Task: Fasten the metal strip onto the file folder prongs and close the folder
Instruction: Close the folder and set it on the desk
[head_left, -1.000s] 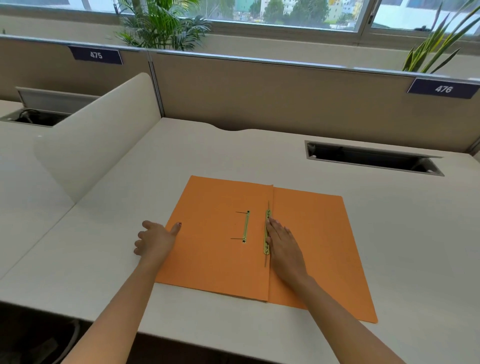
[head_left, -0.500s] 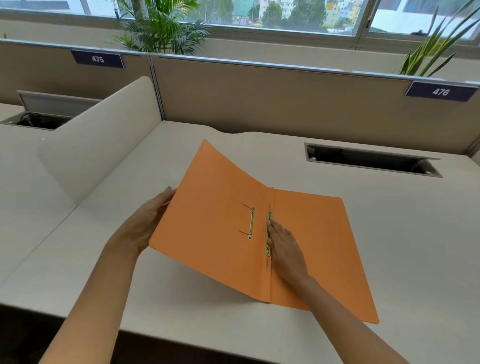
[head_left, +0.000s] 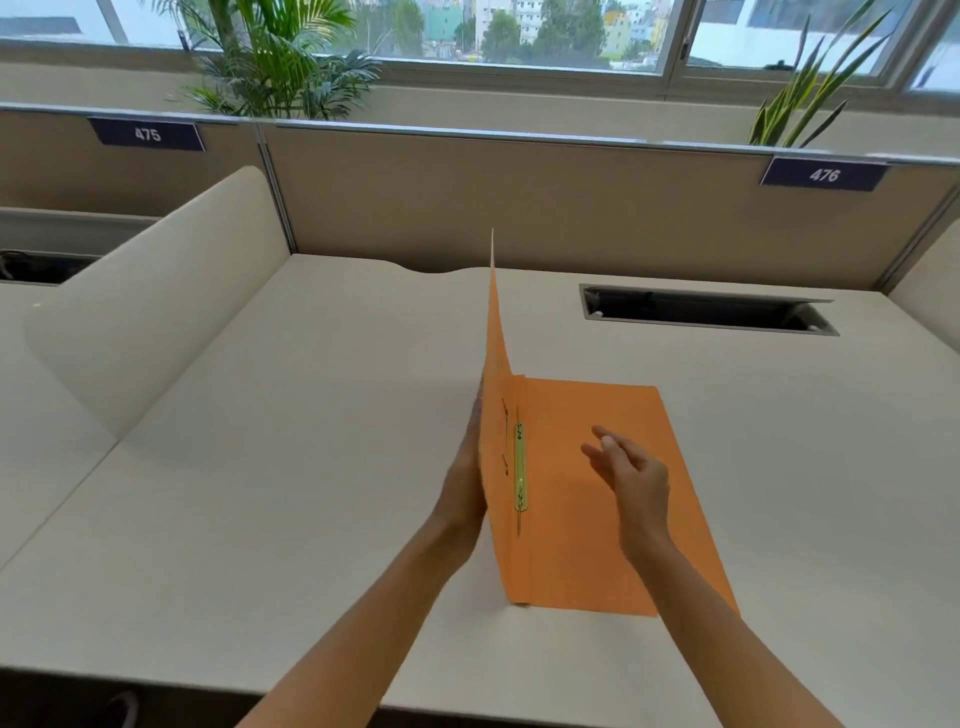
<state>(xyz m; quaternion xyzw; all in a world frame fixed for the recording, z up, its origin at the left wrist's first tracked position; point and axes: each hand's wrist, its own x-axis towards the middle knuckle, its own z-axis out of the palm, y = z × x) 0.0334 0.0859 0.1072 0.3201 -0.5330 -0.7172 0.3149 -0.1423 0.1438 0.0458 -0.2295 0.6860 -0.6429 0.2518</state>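
Observation:
An orange file folder (head_left: 613, 499) lies on the beige desk, its right half flat. Its left cover (head_left: 497, 374) stands almost upright, seen nearly edge-on. The yellow metal strip (head_left: 520, 466) lies along the spine fold on the right half. My left hand (head_left: 465, 478) presses against the outer side of the raised cover, fingers partly hidden behind it. My right hand (head_left: 631, 475) hovers above the right half with fingers apart, holding nothing.
A curved beige divider (head_left: 156, 312) stands at the left. A cable slot (head_left: 706, 310) is cut in the desk at the back right. A partition wall (head_left: 519, 208) with labels 475 and 476 runs along the back, plants behind it.
My left hand has swung the left cover from flat up to nearly vertical. My right hand has lifted off the metal strip and moved right.

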